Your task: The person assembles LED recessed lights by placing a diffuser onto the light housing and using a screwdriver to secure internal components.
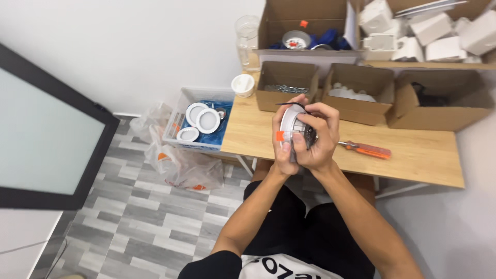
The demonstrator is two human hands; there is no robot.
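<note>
Grip: both hands wrapped tight round a round white light fitting (290, 123), middle of the frame, held up over the near edge of the wooden table (413, 160).
Left hand (285, 144): clamped on the fitting's left rim, thumb pressed by a small orange tab.
Right hand (321, 137): closed over the right side and the dark metal back part, fingers curled across the top.
Facing: the fitting stands on edge, its flat round face turned to the left of the frame, its back to the right; the disc's long line runs up and down.
Just right of the hands: an orange-handled screwdriver (368, 150) lying flat on the table, handle toward the right, tip hidden behind the right hand.
Behind the hands: an open cardboard box of small metal parts (287, 84), and a second box with white pieces (355, 93) beside it.
Left of the table: a clear bin (202, 121) on the floor holding more round white fittings.
Far left: a big dark-framed panel (46, 137).
</note>
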